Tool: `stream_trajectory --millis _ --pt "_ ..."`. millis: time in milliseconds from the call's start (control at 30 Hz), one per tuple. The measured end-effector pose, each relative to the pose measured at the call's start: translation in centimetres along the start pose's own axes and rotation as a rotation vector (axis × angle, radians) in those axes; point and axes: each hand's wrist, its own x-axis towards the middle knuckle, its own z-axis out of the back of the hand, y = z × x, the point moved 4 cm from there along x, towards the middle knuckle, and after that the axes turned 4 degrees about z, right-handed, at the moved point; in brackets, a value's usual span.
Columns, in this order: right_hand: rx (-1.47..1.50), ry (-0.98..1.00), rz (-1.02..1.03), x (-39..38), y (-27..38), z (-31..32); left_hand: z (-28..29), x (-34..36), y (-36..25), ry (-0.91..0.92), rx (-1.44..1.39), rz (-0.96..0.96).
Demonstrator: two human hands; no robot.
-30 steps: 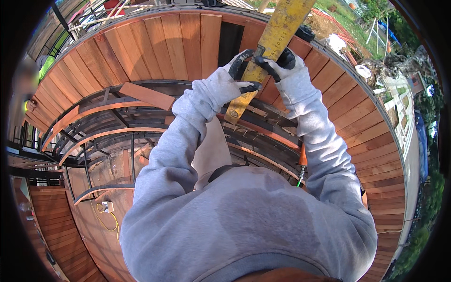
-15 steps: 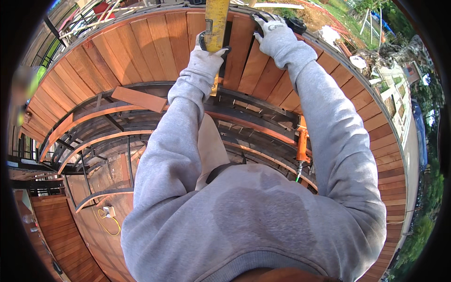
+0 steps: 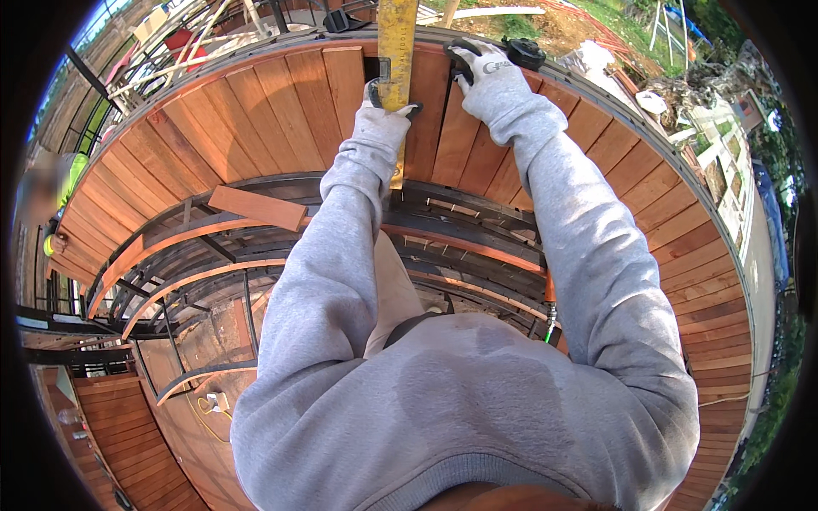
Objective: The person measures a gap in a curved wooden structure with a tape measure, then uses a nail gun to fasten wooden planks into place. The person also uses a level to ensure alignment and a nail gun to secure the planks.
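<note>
My gloved left hand (image 3: 388, 111) grips a long yellow level (image 3: 396, 51), held lengthwise over a dark gap between the reddish boards of a curved seat or deck. My gloved right hand (image 3: 474, 68) curls its fingers over the outer end of a board (image 3: 426, 128) just right of the level. An orange air tool (image 3: 550, 285) with a green hose sits beside my right forearm, partly hidden by it.
A loose board (image 3: 258, 207) lies across curved black metal framing (image 3: 217, 247). A co-worker's hand (image 3: 58, 243) rests by the boards at left. A yellow cord (image 3: 209, 417) lies on the lower floor. A black round object (image 3: 526, 53) sits on the outer rim.
The level has swung from slanted to upright in the view and shifted left with my left hand. My right hand has left the level and moved onto the board's outer end.
</note>
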Motion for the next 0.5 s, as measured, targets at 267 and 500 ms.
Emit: stream_trajectory --millis 267,500 --pt "-0.025 -0.074 0.036 0.1 -0.3 -0.9 0.6 0.5 -0.8 0.041 -0.019 -0.024" --pt "0.074 -0.056 0.000 0.3 -0.2 -0.1 0.8 2.3 1.6 0.101 -0.029 0.021"
